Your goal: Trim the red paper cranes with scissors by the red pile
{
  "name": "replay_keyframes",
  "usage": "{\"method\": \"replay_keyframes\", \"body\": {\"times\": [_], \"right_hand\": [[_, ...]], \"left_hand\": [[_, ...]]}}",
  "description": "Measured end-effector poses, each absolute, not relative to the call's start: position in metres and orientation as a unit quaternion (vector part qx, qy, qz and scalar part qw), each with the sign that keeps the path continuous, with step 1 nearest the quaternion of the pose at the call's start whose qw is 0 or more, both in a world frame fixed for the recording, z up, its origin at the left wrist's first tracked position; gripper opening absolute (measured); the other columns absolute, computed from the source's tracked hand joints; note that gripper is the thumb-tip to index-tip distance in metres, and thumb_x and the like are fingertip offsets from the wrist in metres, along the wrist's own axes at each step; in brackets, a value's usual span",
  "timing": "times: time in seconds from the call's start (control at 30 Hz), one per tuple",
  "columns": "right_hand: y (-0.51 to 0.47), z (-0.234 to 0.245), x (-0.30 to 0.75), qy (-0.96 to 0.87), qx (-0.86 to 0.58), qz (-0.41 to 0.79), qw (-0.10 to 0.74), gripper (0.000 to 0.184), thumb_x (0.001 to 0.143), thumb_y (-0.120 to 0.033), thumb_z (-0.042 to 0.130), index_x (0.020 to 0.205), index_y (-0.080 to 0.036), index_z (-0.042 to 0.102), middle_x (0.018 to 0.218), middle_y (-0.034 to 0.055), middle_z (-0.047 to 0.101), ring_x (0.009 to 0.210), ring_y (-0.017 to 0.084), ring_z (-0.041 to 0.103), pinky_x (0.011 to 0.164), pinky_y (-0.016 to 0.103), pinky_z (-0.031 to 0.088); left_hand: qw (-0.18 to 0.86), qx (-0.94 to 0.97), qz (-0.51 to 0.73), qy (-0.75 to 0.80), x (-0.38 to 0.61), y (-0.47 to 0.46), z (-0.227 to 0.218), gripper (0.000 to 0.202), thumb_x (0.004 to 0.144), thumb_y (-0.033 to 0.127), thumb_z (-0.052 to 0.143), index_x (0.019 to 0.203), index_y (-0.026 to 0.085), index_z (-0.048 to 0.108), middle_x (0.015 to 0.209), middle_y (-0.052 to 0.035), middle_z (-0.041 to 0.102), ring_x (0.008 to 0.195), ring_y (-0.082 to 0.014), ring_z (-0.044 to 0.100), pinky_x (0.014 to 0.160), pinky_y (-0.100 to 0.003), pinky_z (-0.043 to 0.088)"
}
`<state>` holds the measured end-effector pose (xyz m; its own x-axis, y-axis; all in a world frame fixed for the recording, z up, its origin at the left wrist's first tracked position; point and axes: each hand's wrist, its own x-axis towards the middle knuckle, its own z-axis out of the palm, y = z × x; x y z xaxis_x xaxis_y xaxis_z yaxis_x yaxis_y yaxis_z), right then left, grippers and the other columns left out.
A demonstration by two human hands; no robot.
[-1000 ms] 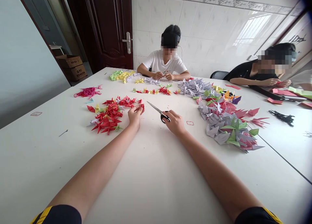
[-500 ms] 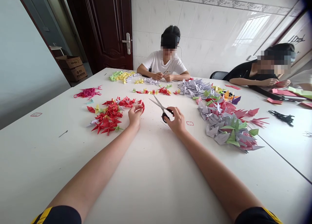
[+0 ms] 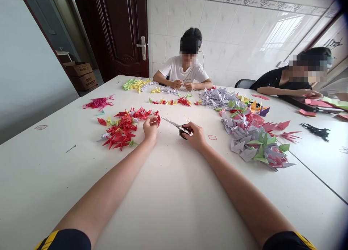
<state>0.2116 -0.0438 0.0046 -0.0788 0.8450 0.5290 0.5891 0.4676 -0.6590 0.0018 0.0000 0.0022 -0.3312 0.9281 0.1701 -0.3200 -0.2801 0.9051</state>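
Between the fingers of my left hand (image 3: 150, 129) is a red origami crane (image 3: 158, 119), partly hidden by the fingertips. My right hand (image 3: 196, 134) is closed around the black handles of a pair of scissors (image 3: 174, 123). The blades are nearly together and point left, their tips just short of the red crane. Left of my left hand lies a pile of mostly red paper cranes (image 3: 123, 128), with a few yellow, green and white ones among them.
Right of my hands spreads a large heap of grey, pink and green cranes (image 3: 244, 134). Pink string (image 3: 98, 103) lies at the left, black cord (image 3: 315, 131) at the right. Across the table sit one person in white (image 3: 186, 69) and another in black (image 3: 282, 79), near coloured paper (image 3: 317, 102).
The scissors have swung from pointing up-left to pointing left toward the crane, and their blades have closed. My left hand has stayed almost in place.
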Motion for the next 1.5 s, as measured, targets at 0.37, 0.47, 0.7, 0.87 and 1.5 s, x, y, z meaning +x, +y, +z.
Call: {"method": "replay_keyframes", "body": {"times": [0.37, 0.47, 0.7, 0.87, 1.5], "right_hand": [[-0.041, 0.001, 0.213, -0.707, -0.525, 0.208, 0.427, 0.019, 0.066, -0.032, 0.068, 0.082, -0.021, 0.066, 0.072, 0.0002, 0.064, 0.065, 0.015, 0.051, 0.062, 0.028, 0.041], [-0.042, 0.003, 0.213, -0.698, -0.53, 0.231, 0.423, 0.018, 0.066, -0.032, 0.069, 0.08, -0.021, 0.067, 0.071, 0.0004, 0.066, 0.063, 0.015, 0.051, 0.061, 0.028, 0.041], [-0.042, 0.008, 0.212, -0.644, -0.484, 0.377, 0.457, 0.021, 0.066, -0.035, 0.073, 0.077, -0.021, 0.063, 0.077, 0.0047, 0.073, 0.07, 0.019, 0.064, 0.064, 0.032, 0.048], [-0.035, 0.006, 0.226, -0.612, -0.443, 0.491, 0.434, 0.033, 0.061, -0.041, 0.08, 0.077, -0.019, 0.062, 0.077, 0.0055, 0.072, 0.069, 0.019, 0.068, 0.055, 0.027, 0.046], [-0.033, 0.003, 0.219, -0.589, -0.573, 0.313, 0.476, 0.03, 0.065, -0.041, 0.072, 0.078, -0.022, 0.051, 0.079, 0.0028, 0.073, 0.069, 0.018, 0.062, 0.056, 0.027, 0.041]], "left_hand": [[0.432, 0.381, 0.706, 0.412, 0.001, -0.002, 0.003, 0.033, 0.061, 0.005, 0.055, 0.09, 0.02, 0.058, 0.094, -0.0053, 0.066, 0.082, -0.0132, 0.061, 0.069, -0.024, 0.046], [0.436, 0.384, 0.703, 0.411, 0.001, -0.003, 0.004, 0.034, 0.061, 0.004, 0.055, 0.091, 0.02, 0.058, 0.092, -0.0049, 0.066, 0.083, -0.0133, 0.061, 0.07, -0.024, 0.046], [0.448, 0.374, 0.7, 0.413, 0.001, -0.002, 0.004, 0.021, 0.072, 0.017, 0.061, 0.092, 0.022, 0.059, 0.098, -0.0056, 0.066, 0.086, -0.0143, 0.063, 0.073, -0.026, 0.049], [0.452, 0.327, 0.713, 0.424, 0.0, 0.001, 0.003, 0.014, 0.084, 0.035, 0.058, 0.092, 0.023, 0.056, 0.1, -0.0059, 0.063, 0.083, -0.0146, 0.064, 0.068, -0.026, 0.051], [0.418, 0.35, 0.703, 0.457, 0.0, 0.001, 0.001, 0.011, 0.077, 0.025, 0.062, 0.086, 0.021, 0.058, 0.101, -0.0054, 0.059, 0.08, -0.0123, 0.059, 0.072, -0.028, 0.053]]}}
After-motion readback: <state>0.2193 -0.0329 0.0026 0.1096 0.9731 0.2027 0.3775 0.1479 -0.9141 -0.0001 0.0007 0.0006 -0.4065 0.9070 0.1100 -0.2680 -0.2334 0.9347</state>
